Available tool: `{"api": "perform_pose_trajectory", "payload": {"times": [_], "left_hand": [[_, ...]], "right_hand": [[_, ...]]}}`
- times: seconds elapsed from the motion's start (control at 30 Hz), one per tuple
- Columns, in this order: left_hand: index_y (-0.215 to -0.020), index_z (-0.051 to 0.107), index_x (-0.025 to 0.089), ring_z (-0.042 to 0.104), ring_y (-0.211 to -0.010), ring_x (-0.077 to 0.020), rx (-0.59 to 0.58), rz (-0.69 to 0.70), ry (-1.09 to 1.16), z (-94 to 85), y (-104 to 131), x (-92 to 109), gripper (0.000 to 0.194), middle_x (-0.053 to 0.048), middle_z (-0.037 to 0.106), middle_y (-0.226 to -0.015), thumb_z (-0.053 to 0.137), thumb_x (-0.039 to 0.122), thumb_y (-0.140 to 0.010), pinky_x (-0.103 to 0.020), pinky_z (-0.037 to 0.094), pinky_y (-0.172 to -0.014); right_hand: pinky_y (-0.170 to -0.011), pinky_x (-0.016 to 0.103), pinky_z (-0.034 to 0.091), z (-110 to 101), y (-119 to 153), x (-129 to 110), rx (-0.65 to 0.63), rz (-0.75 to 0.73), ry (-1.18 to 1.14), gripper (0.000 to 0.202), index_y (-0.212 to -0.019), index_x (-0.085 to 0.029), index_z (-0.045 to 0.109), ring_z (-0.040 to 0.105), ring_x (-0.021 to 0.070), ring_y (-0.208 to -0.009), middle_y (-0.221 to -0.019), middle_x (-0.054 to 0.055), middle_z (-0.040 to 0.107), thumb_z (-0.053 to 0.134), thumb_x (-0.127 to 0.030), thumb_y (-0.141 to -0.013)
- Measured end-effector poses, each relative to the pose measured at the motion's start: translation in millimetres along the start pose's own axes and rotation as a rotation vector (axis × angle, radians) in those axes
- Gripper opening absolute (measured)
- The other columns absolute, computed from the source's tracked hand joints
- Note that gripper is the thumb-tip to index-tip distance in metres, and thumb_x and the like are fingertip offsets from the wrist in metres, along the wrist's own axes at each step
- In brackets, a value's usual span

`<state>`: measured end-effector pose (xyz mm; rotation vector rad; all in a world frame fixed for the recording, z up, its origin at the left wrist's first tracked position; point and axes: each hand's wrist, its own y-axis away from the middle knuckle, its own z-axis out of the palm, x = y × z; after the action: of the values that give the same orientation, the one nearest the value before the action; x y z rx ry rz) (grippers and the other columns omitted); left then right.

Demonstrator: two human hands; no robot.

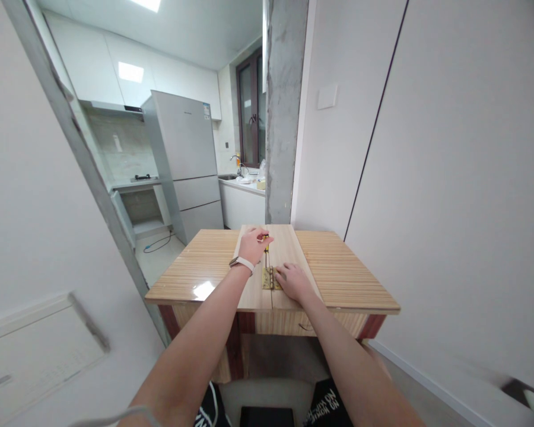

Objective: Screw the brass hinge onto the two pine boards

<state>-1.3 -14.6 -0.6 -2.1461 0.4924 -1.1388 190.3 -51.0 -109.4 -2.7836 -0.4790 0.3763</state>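
My left hand [253,244], with a watch on its wrist, is closed around the yellow-and-black handle of a screwdriver [266,246]. Its thin shaft points down towards a brass hinge [267,279], which spans the seam between two pale wooden boards [291,243]. Whether the tip sits in a screw is too small to tell. My right hand [295,281] lies on the right board, fingers extended and fingertips at the hinge's right leaf. Nothing shows in its grasp.
Under the boards stands a striped wooden table [351,273] with a drawer front below. Behind it are a grey pillar [285,118], a silver fridge [189,136] and a kitchen counter [244,188]. White walls rise on both sides.
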Motion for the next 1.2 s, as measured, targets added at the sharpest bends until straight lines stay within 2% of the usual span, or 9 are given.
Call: {"api": "perform_pose_trajectory", "payload": {"times": [0.2,0.5,0.8,1.0,1.2], "left_hand": [[-0.099,0.076,0.021,0.066,-0.077,-0.0136,0.034,-0.03,-0.004,1.9,-0.8,-3.6,0.015,-0.004,0.069,-0.095,0.076,0.025,-0.085,-0.029,0.056,-0.08],[-0.112,0.075,0.021,0.068,-0.087,-0.0148,-0.033,0.001,-0.016,-2.3,1.1,-3.9,0.024,-0.007,0.069,-0.107,0.062,0.014,-0.093,-0.029,0.056,-0.087],[-0.103,0.079,0.023,0.065,-0.076,-0.0137,0.01,-0.053,-0.04,-2.3,-0.2,0.8,0.018,-0.004,0.068,-0.096,0.076,0.026,-0.086,-0.03,0.056,-0.083],[-0.103,0.079,0.024,0.064,-0.079,-0.0155,0.016,-0.043,-0.099,-2.0,-0.8,1.3,0.017,-0.004,0.068,-0.093,0.074,0.024,-0.087,-0.031,0.054,-0.085],[-0.11,0.077,0.022,0.066,-0.088,-0.0169,-0.029,0.001,-0.081,-2.5,-1.3,-1.5,0.023,-0.007,0.068,-0.104,0.065,0.014,-0.091,-0.031,0.054,-0.089]], "right_hand": [[-0.107,0.039,0.032,0.2,-0.1,0.5,0.004,0.003,-0.003,0.047,-0.129,-0.033,0.068,0.05,0.0252,-0.126,-0.136,0.009,0.061,0.036,-0.055,-0.103],[-0.107,0.039,0.032,-0.3,1.0,-1.4,0.011,0.001,0.004,0.046,-0.13,-0.032,0.068,0.049,0.0254,-0.127,-0.138,0.009,0.06,0.036,-0.054,-0.104],[-0.108,0.04,0.031,-3.0,1.2,-3.1,-0.026,0.016,-0.006,0.047,-0.132,-0.032,0.066,0.047,0.0253,-0.129,-0.14,0.009,0.059,0.035,-0.052,-0.104],[-0.108,0.038,0.031,-2.9,1.2,-2.2,-0.021,0.011,-0.011,0.048,-0.132,-0.032,0.067,0.048,0.0253,-0.128,-0.139,0.009,0.06,0.034,-0.054,-0.104],[-0.107,0.037,0.032,-2.1,1.2,-1.6,-0.012,0.009,-0.018,0.048,-0.13,-0.032,0.068,0.049,0.0245,-0.126,-0.137,0.008,0.061,0.035,-0.055,-0.104]]}}
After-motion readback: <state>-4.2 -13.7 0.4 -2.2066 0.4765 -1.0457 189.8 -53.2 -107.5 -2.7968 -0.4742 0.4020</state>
